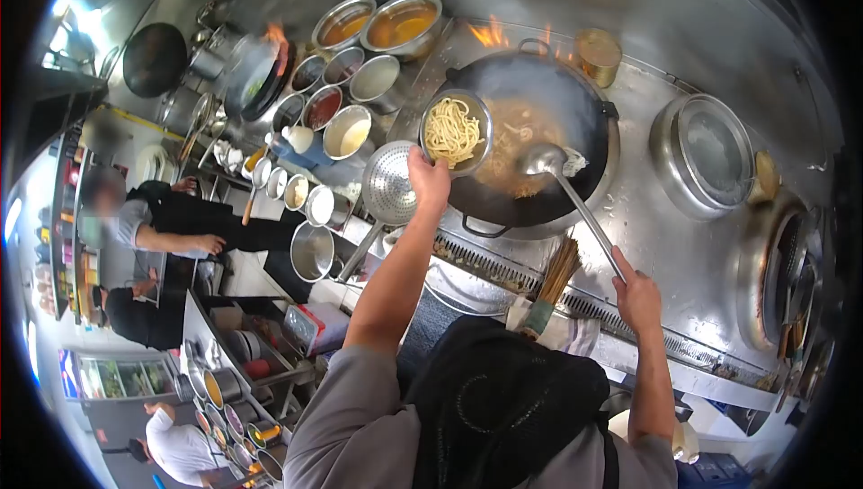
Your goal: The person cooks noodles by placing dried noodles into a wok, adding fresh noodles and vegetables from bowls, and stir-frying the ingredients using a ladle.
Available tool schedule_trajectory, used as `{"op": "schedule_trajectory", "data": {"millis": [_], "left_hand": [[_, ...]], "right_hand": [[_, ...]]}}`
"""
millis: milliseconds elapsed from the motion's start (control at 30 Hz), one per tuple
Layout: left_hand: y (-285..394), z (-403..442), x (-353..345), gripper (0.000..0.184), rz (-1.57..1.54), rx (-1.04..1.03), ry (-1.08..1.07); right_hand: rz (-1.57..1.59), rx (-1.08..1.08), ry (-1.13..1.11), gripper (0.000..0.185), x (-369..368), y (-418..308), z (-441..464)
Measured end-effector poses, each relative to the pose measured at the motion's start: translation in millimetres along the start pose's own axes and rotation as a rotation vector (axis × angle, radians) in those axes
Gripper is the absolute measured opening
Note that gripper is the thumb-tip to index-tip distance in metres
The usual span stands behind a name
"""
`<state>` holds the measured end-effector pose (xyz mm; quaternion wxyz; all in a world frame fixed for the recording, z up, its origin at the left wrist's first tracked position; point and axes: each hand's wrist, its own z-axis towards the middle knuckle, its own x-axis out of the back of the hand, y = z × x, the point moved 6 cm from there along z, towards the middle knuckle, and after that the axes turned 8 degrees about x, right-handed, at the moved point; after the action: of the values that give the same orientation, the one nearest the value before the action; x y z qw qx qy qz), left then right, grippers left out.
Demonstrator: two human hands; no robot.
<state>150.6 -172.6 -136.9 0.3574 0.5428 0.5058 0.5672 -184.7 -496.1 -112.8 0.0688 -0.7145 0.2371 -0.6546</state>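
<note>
My left hand (430, 182) grips the rim of a metal bowl (488, 120) that holds pale noodles (452, 131), over the left edge of a large black wok (503, 210). In my right hand (636, 296) is the handle of a long metal ladle (543, 159), its round head low over the wok. Brown food (520, 125) and steam are in the wok, with a small white patch right beside the ladle. A perforated metal strainer (388, 185) lies just left of my left hand.
Flames (490, 32) rise behind the wok. Sauce containers (322, 107) and two large bowls (402, 23) stand to the left. A bamboo brush (557, 278) lies at the front edge, a covered pot (710, 152) to the right. Other people (171, 228) stand far left.
</note>
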Motion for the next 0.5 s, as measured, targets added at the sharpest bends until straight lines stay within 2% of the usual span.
{"op": "schedule_trajectory", "data": {"millis": [33,100,167,233,433,500], "left_hand": [[9,3,-7,0.022,0.004,-0.009,-0.011],[53,-6,-19,0.02,0.425,-0.533,0.167],[60,5,-33,0.017,0.422,-0.497,0.09],[78,1,-46,0.016,0.382,-0.727,0.104],[113,6,-70,0.016,0.43,-0.733,0.021],[129,6,-73,0.017,0.419,-0.831,0.048]], "right_hand": [[-0.015,0.01,0.011,0.061,3,1,-3],[-0.003,-0.012,0.036,0.06,11,5,-11],[0.006,-0.036,0.056,0.06,17,7,-17],[-0.011,-0.067,0.058,0.059,22,11,-23],[-0.007,-0.077,0.107,0.058,23,11,-32],[-0.013,-0.078,0.107,0.058,21,12,-32]]}}
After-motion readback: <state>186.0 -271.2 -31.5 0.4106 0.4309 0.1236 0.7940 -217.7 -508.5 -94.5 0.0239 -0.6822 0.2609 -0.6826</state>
